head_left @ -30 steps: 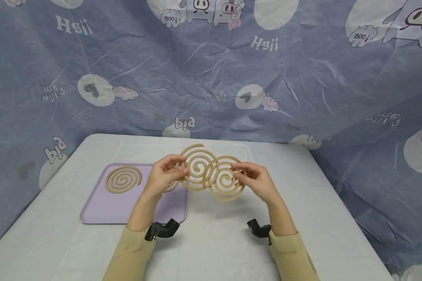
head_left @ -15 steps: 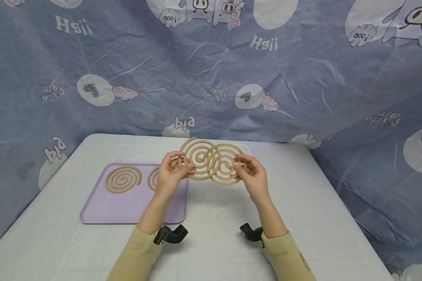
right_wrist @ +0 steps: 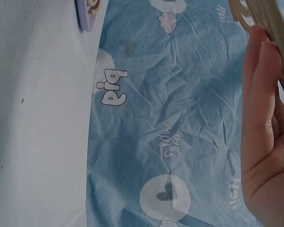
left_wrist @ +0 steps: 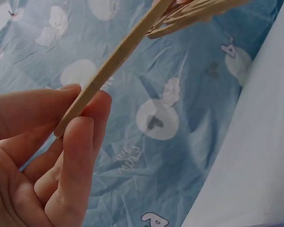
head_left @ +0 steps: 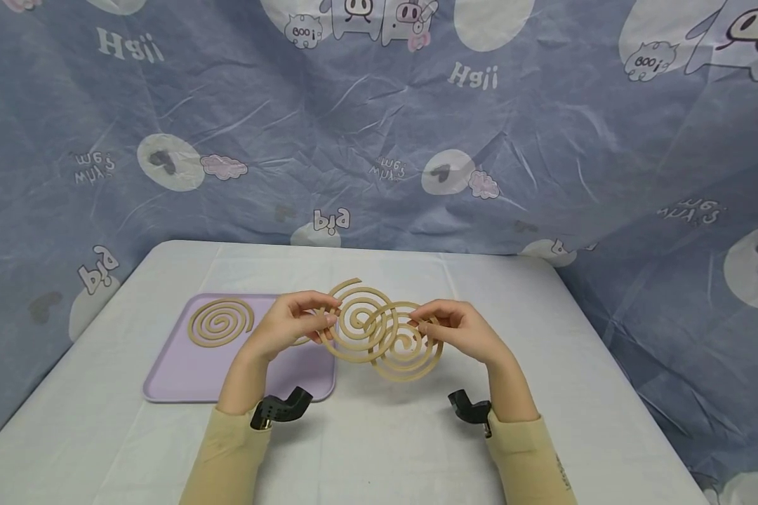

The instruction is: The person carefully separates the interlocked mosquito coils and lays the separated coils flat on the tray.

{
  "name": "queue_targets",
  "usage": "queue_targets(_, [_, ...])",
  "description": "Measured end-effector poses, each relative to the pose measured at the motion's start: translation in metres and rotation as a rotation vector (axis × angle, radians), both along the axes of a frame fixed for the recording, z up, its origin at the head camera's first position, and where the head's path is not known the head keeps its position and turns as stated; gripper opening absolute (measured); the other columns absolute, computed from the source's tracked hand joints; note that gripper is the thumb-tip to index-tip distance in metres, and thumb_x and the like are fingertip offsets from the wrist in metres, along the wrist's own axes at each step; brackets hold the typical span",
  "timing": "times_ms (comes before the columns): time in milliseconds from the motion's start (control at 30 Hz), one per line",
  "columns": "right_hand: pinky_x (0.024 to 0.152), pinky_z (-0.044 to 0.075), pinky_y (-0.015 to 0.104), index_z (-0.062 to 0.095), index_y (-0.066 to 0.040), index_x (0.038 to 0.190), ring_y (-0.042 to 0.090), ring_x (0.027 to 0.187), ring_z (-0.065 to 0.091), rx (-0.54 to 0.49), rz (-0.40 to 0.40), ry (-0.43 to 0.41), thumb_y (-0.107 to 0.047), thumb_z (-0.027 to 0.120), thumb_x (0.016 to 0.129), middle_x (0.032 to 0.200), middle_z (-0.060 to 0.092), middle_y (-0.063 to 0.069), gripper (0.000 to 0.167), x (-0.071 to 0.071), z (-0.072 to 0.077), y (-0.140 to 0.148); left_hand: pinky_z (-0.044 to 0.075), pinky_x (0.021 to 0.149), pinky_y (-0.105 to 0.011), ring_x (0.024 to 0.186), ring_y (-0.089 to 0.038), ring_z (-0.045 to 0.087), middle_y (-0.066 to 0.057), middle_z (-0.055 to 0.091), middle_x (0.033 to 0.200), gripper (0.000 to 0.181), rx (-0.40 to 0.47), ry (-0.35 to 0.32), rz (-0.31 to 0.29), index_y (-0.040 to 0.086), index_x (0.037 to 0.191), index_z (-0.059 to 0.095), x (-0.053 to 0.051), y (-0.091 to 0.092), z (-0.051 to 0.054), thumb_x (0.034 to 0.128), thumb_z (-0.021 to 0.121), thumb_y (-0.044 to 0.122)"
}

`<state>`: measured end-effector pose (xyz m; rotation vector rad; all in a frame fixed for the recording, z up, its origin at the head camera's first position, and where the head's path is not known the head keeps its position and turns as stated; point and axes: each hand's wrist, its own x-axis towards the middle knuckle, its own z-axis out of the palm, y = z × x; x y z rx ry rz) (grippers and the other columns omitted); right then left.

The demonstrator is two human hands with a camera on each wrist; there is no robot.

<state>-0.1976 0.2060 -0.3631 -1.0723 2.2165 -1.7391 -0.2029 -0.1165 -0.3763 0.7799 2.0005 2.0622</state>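
My left hand (head_left: 284, 328) pinches the left rim of a tan mosquito coil (head_left: 352, 360) between thumb and fingers. A second mosquito coil (head_left: 401, 379) is pinched by my right hand (head_left: 470, 333) at its upper right. Both coils are off the table, side by side, and their inner edges overlap and look interlaced. Seen edge-on in the left wrist view, the left coil (left_wrist: 113, 61) is a thin flat strip between the fingertips. The right wrist view catches only part of a coil (right_wrist: 278, 30) by the fingers.
On the left of the white table (head_left: 391, 449) lies a lilac tray (head_left: 183, 382). One mosquito coil (head_left: 220, 320) rests flat in it; another coil (head_left: 301, 341) there is mostly hidden behind my left hand. A blue patterned cloth (head_left: 354, 126) hangs behind the table.
The hands rose and drew closer, pushing the coils further over each other, then came down and spread apart again. Both coils stayed in the fingers, still overlapping.
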Motion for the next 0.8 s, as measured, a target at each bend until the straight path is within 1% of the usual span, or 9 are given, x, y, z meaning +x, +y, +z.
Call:
queue_targets(100, [0.054,0.052,0.030,0.062,0.010,0.109,0.015,0.074,0.061,0.001,-0.007,0.006,0.004,0.057,0.090,0.098,0.065,0.023,0.020,0.001,0.001,0.001,0.056,0.058,-0.031,0.064,-0.018,0.065,-0.021,0.065,0.086,0.027,0.003,0.011,0.010,-0.011,0.111,0.061,0.000,-0.001,0.000,0.0857,0.064,-0.002])
queue_targets(200, [0.057,0.052,0.029,0.063,0.009,0.109,0.014,0.075,0.062,-0.024,-0.061,0.025,0.003,0.058,0.090,0.099,0.067,0.019,0.020,0.000,0.001,0.000,0.055,0.058,-0.029,0.063,-0.015,0.065,-0.013,0.068,0.084,0.026,0.020,0.041,0.082,-0.012,0.108,0.063,0.000,0.001,0.002,0.0846,0.066,-0.001])
queue_targets(233, [0.057,0.052,0.029,0.063,0.010,0.109,0.014,0.075,0.063,-0.046,-0.083,0.031,0.004,0.058,0.090,0.099,0.067,0.018,0.021,0.000,0.001,0.000,0.055,0.058,-0.028,0.063,-0.014,0.065,-0.012,0.069,0.083,0.025,0.024,0.048,0.116,-0.012,0.107,0.063,0.002,0.002,0.005,0.0846,0.066,-0.002])
queue_targets(267, [0.058,0.052,0.029,0.062,0.010,0.109,0.015,0.075,0.063,-0.069,-0.109,0.034,0.004,0.059,0.089,0.099,0.068,0.015,0.021,0.000,0.000,0.000,0.055,0.057,-0.028,0.063,-0.014,0.065,-0.009,0.069,0.081,0.025,0.031,0.053,0.150,-0.012,0.107,0.064,0.003,0.002,0.006,0.0847,0.066,-0.001])
queue_targets(400, [0.057,0.052,0.028,0.061,0.012,0.108,0.018,0.077,0.065,-0.174,-0.211,0.032,0.004,0.060,0.089,0.098,0.070,0.008,0.021,0.000,0.000,-0.003,0.055,0.059,-0.029,0.065,-0.015,0.066,-0.007,0.070,0.083,0.026,0.077,0.079,0.255,-0.010,0.108,0.065,0.003,0.005,0.007,0.0848,0.068,0.002])
queue_targets(433, [0.057,0.052,0.027,0.061,0.012,0.107,0.018,0.076,0.065,-0.199,-0.234,0.028,0.004,0.061,0.089,0.096,0.070,0.007,0.020,0.000,0.000,-0.003,0.056,0.059,-0.030,0.065,-0.015,0.066,-0.010,0.070,0.084,0.026,0.091,0.085,0.272,-0.009,0.108,0.065,0.003,0.005,0.007,0.0847,0.068,0.002])
queue_targets(533, [0.057,0.053,0.026,0.062,0.012,0.103,0.016,0.072,0.065,-0.270,-0.311,0.029,0.004,0.063,0.087,0.090,0.070,0.006,0.018,0.000,0.001,-0.006,0.056,0.059,-0.030,0.065,-0.014,0.065,-0.008,0.070,0.087,0.027,0.143,0.117,0.316,-0.009,0.107,0.065,0.000,0.007,0.004,0.0841,0.069,0.003])
queue_targets(700, [0.057,0.054,0.026,0.064,0.013,0.095,0.017,0.071,0.066,-0.423,-0.438,0.018,0.008,0.066,0.083,0.083,0.070,0.006,0.014,-0.001,0.001,-0.010,0.055,0.056,-0.026,0.062,-0.013,0.065,-0.007,0.071,0.092,0.025,0.275,0.135,0.401,-0.013,0.105,0.064,-0.002,0.009,0.003,0.0827,0.069,-0.002])
queue_targets(800, [0.057,0.054,0.025,0.066,0.012,0.095,0.018,0.070,0.067,-0.499,-0.471,0.004,0.009,0.066,0.082,0.082,0.070,0.007,0.013,-0.002,0.001,-0.011,0.054,0.055,-0.024,0.061,-0.013,0.065,-0.003,0.071,0.092,0.025,0.317,0.146,0.428,-0.014,0.105,0.064,-0.001,0.009,0.003,0.0822,0.068,-0.004])
